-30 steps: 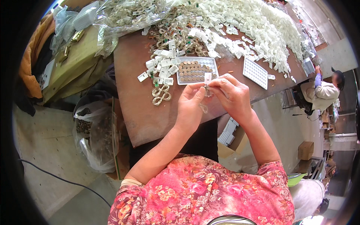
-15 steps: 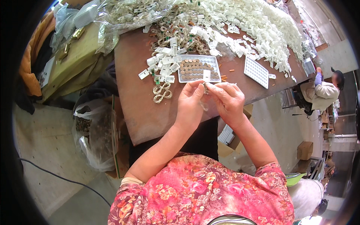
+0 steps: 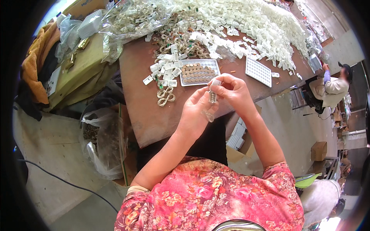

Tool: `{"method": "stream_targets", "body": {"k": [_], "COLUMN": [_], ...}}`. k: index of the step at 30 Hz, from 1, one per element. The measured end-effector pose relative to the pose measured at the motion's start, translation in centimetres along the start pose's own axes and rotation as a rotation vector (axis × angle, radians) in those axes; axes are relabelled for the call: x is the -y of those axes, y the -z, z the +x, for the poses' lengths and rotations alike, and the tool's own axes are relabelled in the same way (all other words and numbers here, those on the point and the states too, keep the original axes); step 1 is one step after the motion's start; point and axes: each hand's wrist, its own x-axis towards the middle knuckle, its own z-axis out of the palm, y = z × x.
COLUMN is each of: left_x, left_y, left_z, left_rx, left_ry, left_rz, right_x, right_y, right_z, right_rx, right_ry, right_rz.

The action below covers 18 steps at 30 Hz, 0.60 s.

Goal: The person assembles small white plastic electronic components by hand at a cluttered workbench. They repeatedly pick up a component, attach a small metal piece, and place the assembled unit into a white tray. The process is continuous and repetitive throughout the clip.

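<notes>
A small battery case [image 3: 212, 96] is held between my two hands above the near edge of the table; round metal cells seem to show in its opening. My left hand [image 3: 194, 109] is closed around its lower part, and a thin coiled wire [image 3: 208, 116] hangs below these fingers. My right hand [image 3: 234, 93] pinches the upper white end. Just beyond lies a white tray [image 3: 197, 83] with rows of coin cells [image 3: 192, 70]. Left of the tray are several loose white battery cases [image 3: 168, 69] and a bundled loop of wire [image 3: 165, 96].
A second white tray [image 3: 258, 71] lies to the right. White plastic pieces [image 3: 266, 32] heap up along the far side, beside tangled wires and a clear plastic bag [image 3: 133, 21]. A lined carton [image 3: 104, 144] stands at the left, an open carton [image 3: 239, 138] below the table; another person [image 3: 334, 84] sits far right.
The battery case has tilted and come lower, so that its opening with the cells shows. My right hand has shifted up over its white end. The view has turned slightly.
</notes>
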Motion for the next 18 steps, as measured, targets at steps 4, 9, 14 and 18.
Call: {"method": "stream_targets", "body": {"k": [4, 9, 14, 18], "left_x": [-0.5, -1.5, -0.5, 0.1], "left_y": [-0.6, -1.2, -1.3, -0.7], "left_z": [-0.6, -1.3, -1.3, -1.1], "left_rx": [-0.046, 0.094, 0.029, 0.008], "left_ry": [0.001, 0.052, 0.07, 0.131], "left_rz": [-0.01, -0.069, -0.15, -0.247], "right_x": [-0.9, -0.8, -0.5, -0.5], "right_y": [-1.8, -1.3, -0.4, 0.6], "right_z": [-1.2, -1.8, -1.0, -0.7], "right_rx": [-0.28, -0.18, -0.125, -0.07], "right_ry": [0.633, 0.963, 1.089, 1.099], "right_rz": [-0.499, -0.856, -0.919, -0.917]}}
